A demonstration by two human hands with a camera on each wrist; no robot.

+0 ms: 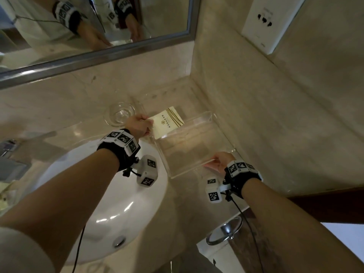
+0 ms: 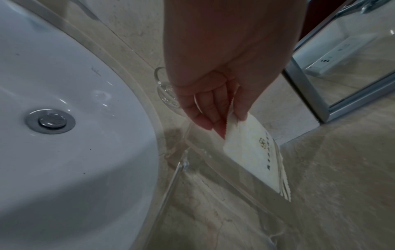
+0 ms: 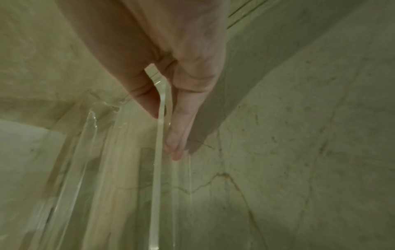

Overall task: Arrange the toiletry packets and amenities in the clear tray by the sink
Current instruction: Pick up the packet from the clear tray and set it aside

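Cream packet (image 1: 168,123) being pinched by left hand (image 1: 138,126), angled over clear tray (image 1: 197,146) far wall; near rim being pinched by right hand (image 1: 220,161).

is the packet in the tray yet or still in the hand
Partly in, not released. The left hand pinches the cream packet at one end, while its far end dips behind the clear tray wall. The right hand grips the tray's near wall.

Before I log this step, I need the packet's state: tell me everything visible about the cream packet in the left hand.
The flat cream paper packet has gold stripes, a gold emblem and a serrated edge. The left hand pinches one end, thumb against fingers, holding it tilted at the far-left corner of the clear acrylic tray, its lower end inside.
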